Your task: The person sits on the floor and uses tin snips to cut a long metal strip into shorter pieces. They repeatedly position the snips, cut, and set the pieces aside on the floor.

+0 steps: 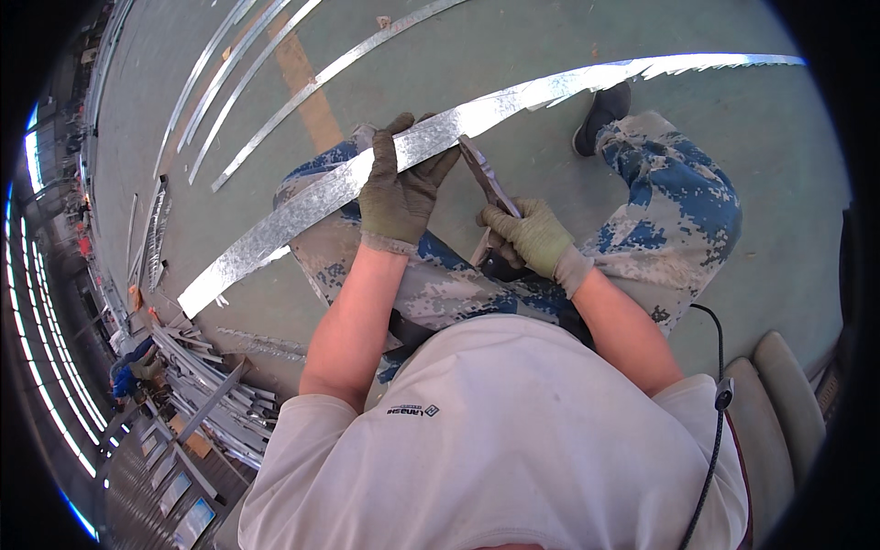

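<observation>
A long, shiny galvanized metal strip (pixel 316 195) lies slantwise across my lap, reaching from the lower left to the far upper right. Small jagged tabs show along its edge toward the far right end. My left hand (pixel 401 191), in a grey-green work glove, is closed around the strip, with the thumb and fingers at its edges. In my right hand (pixel 530 236), also gloved, is a pair of pliers (pixel 488 176). Their jaws are at the near edge of the strip, just right of my left fingers; whether they grip it I cannot tell.
Several similar metal strips (pixel 312 89) lie on the green floor at the upper left. A heap of metal profiles (pixel 215 394) is at the lower left, near another person (pixel 128 371). A black cable (pixel 718 431) hangs by my right side, beside grey cushions (pixel 779 394).
</observation>
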`<act>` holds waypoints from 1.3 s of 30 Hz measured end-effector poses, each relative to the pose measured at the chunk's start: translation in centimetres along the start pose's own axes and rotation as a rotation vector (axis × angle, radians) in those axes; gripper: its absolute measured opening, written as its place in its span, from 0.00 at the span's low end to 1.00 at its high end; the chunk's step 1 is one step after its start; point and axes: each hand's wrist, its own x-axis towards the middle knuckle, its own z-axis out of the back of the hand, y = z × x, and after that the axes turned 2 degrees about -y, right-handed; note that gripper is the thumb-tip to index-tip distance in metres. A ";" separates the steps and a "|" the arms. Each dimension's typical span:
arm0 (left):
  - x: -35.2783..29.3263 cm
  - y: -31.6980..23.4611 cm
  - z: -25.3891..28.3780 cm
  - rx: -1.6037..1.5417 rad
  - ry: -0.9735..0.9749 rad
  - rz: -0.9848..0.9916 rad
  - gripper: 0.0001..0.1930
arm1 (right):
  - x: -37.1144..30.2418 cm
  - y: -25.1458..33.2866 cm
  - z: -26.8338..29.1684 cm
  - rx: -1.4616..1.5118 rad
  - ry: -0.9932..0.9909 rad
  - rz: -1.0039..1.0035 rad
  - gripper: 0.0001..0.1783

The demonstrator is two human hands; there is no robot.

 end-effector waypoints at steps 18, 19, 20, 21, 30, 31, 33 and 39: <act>-0.1 -0.6 0.3 0.029 0.002 -0.013 0.21 | -0.6 1.2 0.6 0.348 0.386 -0.138 0.14; -0.1 -0.5 -0.1 0.028 0.009 -0.012 0.22 | -0.9 1.3 0.8 0.427 0.435 -0.144 0.15; -0.2 -0.4 -0.2 0.027 0.017 -0.012 0.22 | -1.0 1.2 0.8 0.507 0.483 -0.150 0.16; -0.1 -0.4 -0.2 0.035 0.011 -0.006 0.22 | -1.1 1.1 0.9 0.620 0.547 -0.208 0.16; 0.1 -0.2 -0.8 0.117 -0.037 0.002 0.22 | -0.3 -0.2 0.3 0.887 0.713 -0.224 0.22; 0.0 -0.3 -0.8 0.118 -0.032 0.008 0.23 | -0.4 0.0 0.4 0.877 0.711 -0.223 0.22; -0.3 -0.7 -1.0 0.106 -0.036 0.012 0.25 | -0.6 0.4 0.7 0.854 0.706 -0.210 0.23; -1.2 -2.7 -0.5 0.063 -0.128 -0.015 0.24 | -0.5 0.3 0.9 0.748 0.643 -0.142 0.25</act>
